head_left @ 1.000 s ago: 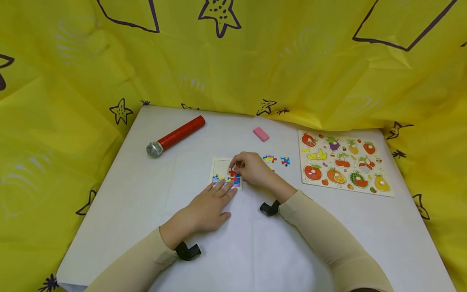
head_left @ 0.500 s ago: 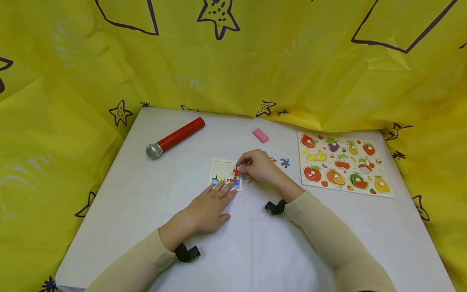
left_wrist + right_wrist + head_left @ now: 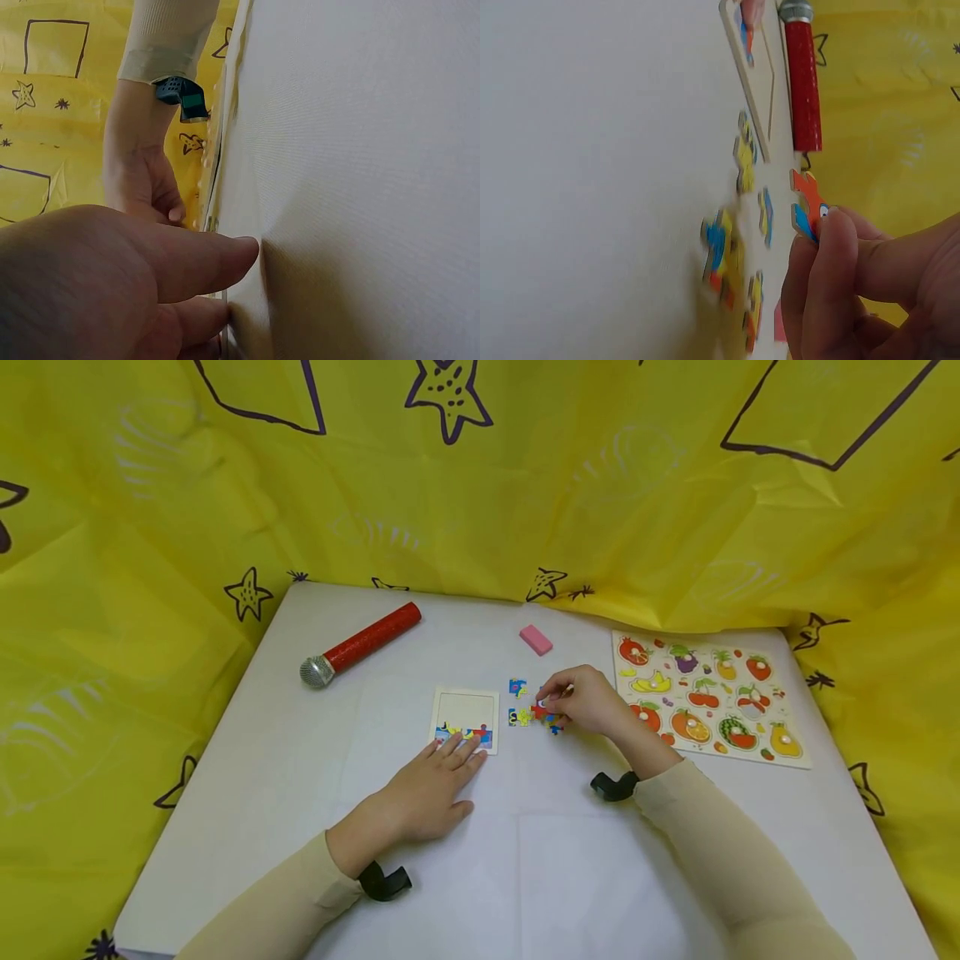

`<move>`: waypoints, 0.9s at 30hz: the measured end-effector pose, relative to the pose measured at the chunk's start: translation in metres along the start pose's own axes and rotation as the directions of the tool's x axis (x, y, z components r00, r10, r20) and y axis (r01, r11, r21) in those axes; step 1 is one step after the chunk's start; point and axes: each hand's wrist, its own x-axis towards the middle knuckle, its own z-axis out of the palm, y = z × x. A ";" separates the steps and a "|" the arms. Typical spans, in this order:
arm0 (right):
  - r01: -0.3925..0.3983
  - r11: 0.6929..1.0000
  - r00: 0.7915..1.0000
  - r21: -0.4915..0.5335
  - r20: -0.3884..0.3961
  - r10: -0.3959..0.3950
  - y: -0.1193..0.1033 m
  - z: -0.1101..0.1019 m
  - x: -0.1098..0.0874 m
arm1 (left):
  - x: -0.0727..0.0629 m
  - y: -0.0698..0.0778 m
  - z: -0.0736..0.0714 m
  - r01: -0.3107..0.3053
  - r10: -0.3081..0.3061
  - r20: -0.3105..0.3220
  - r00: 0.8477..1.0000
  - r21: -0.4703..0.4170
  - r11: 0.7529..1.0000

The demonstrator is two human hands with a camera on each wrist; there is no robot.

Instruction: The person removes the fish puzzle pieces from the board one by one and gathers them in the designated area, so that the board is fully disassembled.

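Note:
A small square puzzle tray (image 3: 467, 703) lies mid-table, with a row of pieces (image 3: 468, 735) along its near side. My left hand (image 3: 426, 795) lies flat, its fingertips resting on the tray's near edge and covering part of that row. In the left wrist view, the thumb and fingers of the left hand (image 3: 150, 270) are extended low over the tabletop. To the right of the tray, my right hand (image 3: 592, 703) pinches a red and blue puzzle piece (image 3: 808, 193) with a printed eye, raised above the table. Several loose puzzle pieces (image 3: 518, 717) lie beneath and beside it.
A fruit peg board (image 3: 705, 702) stands flat at the right, close to the right hand. A pink eraser (image 3: 536, 640) lies toward the back. At the back left is a red toy microphone (image 3: 363, 643). Yellow cloth (image 3: 480, 510) hangs behind the table (image 3: 360, 735).
My right hand has lifted the red puzzle piece from the tray and carried it right, over the loose pieces. The left hand has stayed on the tray's edge.

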 end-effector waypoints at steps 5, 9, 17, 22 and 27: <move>-0.019 1.000 1.000 -0.015 -0.011 0.019 0.012 -0.016 -0.008 | 0.000 0.000 -0.001 -0.001 0.001 -0.005 1.000 0.006 1.000; -0.043 0.998 0.999 -0.040 -0.020 0.042 0.022 -0.026 -0.014 | -0.001 0.001 -0.002 -0.004 0.004 -0.009 1.000 0.007 1.000; -0.096 0.992 0.995 -0.078 -0.006 0.096 0.038 -0.037 -0.023 | 0.000 0.001 -0.001 0.001 -0.001 -0.003 1.000 0.007 1.000; -0.117 0.989 0.993 -0.087 0.014 0.119 0.040 -0.038 -0.026 | 0.000 0.001 -0.001 -0.001 0.001 0.002 1.000 0.003 1.000; -0.098 0.988 0.994 -0.120 0.025 0.102 0.041 -0.037 -0.025 | -0.001 0.001 -0.001 -0.005 0.005 0.007 1.000 0.006 1.000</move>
